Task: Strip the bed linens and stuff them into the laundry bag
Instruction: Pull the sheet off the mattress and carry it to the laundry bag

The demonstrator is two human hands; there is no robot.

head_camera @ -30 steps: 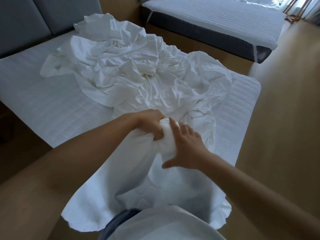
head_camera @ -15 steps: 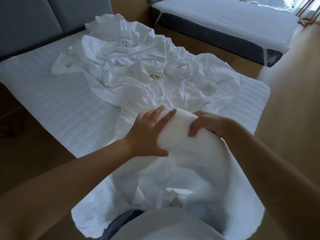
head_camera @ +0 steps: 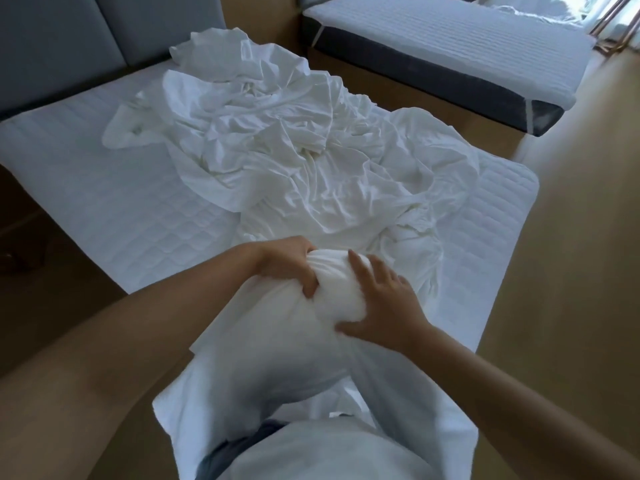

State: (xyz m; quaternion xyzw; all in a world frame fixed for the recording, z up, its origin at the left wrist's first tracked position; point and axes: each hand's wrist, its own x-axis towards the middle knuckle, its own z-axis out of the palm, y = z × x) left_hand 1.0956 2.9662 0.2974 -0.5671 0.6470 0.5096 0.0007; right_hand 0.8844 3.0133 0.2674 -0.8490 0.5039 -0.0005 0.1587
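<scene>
A crumpled heap of white sheets (head_camera: 287, 150) lies across the quilted mattress (head_camera: 114, 209). One end of the sheet runs toward me into a white cloth bag (head_camera: 277, 368) that hangs open against my body. My left hand (head_camera: 289, 263) is clenched on the bag's upper edge. Just right of it, my right hand (head_camera: 384, 306) presses with spread fingers on the bunched sheet wad (head_camera: 337, 289) at the bag's mouth. What is inside the bag is hidden.
A grey padded headboard (head_camera: 86, 39) stands at the far left. A second bed (head_camera: 450, 43) with a dark base sits at the back right across a wooden gap. Wooden floor (head_camera: 571, 271) runs along the right side.
My hands have swapped roles: the left hand went from an open press to a clenched grip, and the right hand moved from gripping on top to pressing the wad with spread fingers.
</scene>
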